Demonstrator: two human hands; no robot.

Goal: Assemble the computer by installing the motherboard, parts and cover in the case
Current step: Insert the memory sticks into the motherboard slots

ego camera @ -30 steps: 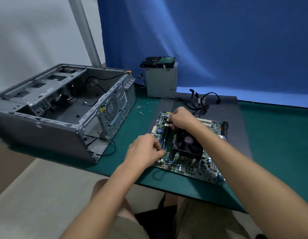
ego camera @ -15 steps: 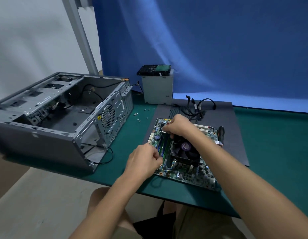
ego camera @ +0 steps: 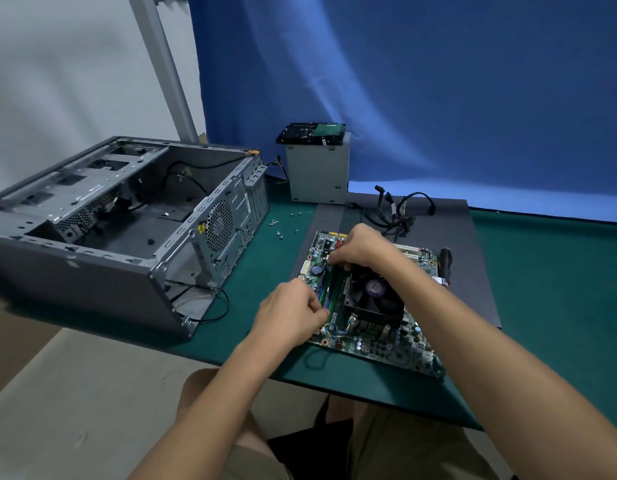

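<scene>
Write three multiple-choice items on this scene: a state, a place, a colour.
1. The case is: A closed by its cover; B open, lying on its side; C standing upright.
2. The motherboard lies: A inside the case; B on the floor; C on the dark panel.
3. The table mat is: A green; B red; C white.
Answers: 1 B, its interior shows from above. 2 C, the panel shows around the board. 3 A, green shows beside the panel.
</scene>
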